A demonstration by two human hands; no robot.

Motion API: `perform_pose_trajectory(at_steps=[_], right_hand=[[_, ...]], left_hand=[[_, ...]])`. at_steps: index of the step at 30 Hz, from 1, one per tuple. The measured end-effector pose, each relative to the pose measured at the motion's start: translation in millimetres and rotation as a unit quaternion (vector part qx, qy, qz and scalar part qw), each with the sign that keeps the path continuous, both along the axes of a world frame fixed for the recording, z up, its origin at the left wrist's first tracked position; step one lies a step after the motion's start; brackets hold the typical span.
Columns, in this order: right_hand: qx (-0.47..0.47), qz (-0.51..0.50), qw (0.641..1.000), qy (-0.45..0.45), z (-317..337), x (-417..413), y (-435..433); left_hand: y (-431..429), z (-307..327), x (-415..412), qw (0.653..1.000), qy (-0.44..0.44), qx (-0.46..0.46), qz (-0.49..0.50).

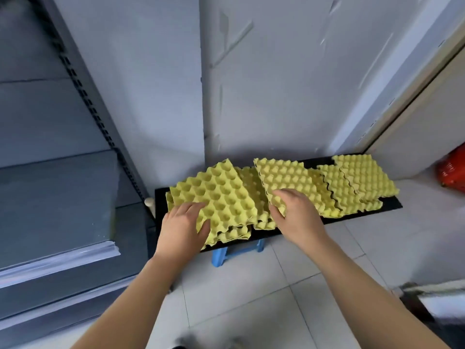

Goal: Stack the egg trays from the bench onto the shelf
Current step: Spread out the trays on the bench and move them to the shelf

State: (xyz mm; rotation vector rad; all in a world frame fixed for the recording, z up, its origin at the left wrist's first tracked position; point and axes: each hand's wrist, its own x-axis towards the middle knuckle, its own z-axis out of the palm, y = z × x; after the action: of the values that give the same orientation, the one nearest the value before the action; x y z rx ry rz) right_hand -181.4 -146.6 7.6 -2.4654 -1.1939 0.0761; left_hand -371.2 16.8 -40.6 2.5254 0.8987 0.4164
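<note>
Several yellow egg trays lie overlapping along a black bench top [388,206] against the wall. My left hand [185,224] grips the near corner of the leftmost tray [217,195], which is tilted up off a small stack beneath it. My right hand [293,212] pinches the near edge of the middle tray [286,180], also tilted. More trays [357,182] lie flat at the bench's right end. The grey metal shelf [57,197] stands to the left, its boards bare in view.
The bench rests on blue legs [219,255] over a white tiled floor. The shelf's perforated upright [100,122] runs close to the bench's left end. A red object [453,170] sits at the far right by a door frame.
</note>
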Motion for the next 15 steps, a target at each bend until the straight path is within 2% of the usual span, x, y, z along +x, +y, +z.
perform_pose_trajectory(at_steps=[5, 9, 15], right_hand=[[-0.054, -0.012, 0.997, 0.051, -63.4, 35.2, 16.5], [-0.093, -0.008, 0.992, 0.087, -114.7, 53.2, 42.0], [-0.148, 0.002, 0.981, 0.128, -185.4, 72.4, 81.7]], left_hand=[[18.3, -63.3, 17.7, 0.988, 0.080, -0.115, 0.060], [39.4, -113.5, 30.9, 0.963, 0.121, -0.219, 0.101], [63.1, -182.6, 44.9, 0.929, 0.166, -0.292, 0.152]])
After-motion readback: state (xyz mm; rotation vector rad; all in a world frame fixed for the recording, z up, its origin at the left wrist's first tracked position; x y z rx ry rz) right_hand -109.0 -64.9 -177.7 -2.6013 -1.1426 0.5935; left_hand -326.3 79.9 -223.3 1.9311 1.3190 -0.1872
